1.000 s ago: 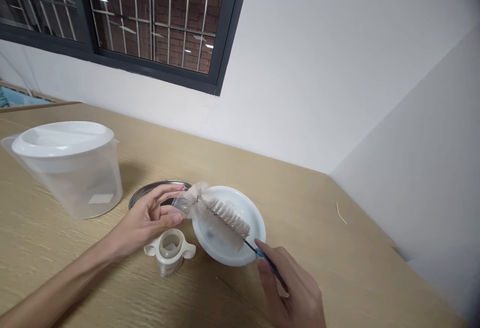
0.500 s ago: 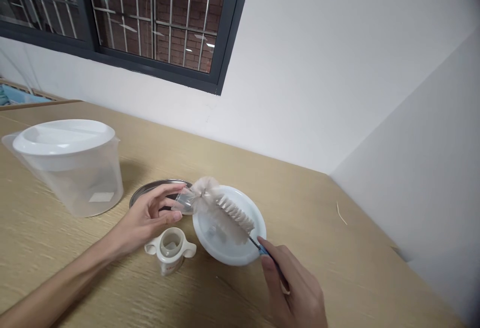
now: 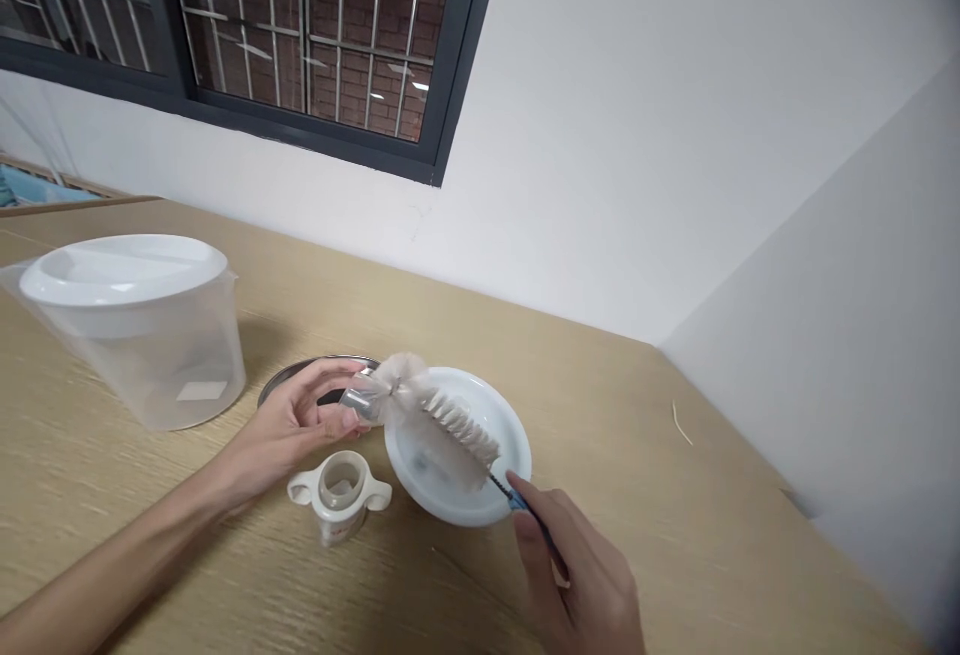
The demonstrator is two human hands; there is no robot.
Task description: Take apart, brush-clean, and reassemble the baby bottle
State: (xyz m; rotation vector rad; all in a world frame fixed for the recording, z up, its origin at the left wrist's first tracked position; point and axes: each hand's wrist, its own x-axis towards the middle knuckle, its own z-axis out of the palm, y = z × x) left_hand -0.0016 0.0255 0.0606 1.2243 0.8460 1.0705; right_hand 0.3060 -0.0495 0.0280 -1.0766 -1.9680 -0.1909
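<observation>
**Brush (image 3: 459, 440) held out to the clear container (image 3: 358, 404), both in your hands**

By the look of it, you are partway through: the brush and the clear container are both in use, neither one set down. Your left hand (image 3: 304, 410) has the container in a light, half-curled hold, fingers above and thumb below, over the metal dish (image 3: 330, 359). Your right hand (image 3: 581, 570) is closed snugly round the brush handle, thumb pressed along it. The bristles slant across the white bowl (image 3: 519, 480), and the round tuft is right up against the container. Near your left wrist, the two-handled cup (image 3: 341, 523) stands upright on the table (image 3: 585, 375), touched by neither hand; the lidded pitcher (image 3: 142, 365) stands farther left.

How much brushing is done and how much is left, nobody could say from this view (no mark of clean or dirty shows). You can't tell whether the tuft has entered the container or only sits before it, since the bristles blur there. Your fingers cover part of the container, your hand and forearm hide much of the dish, and the brush screens some of the bowl's inside. The pitcher's left end is cut off by the frame.
</observation>
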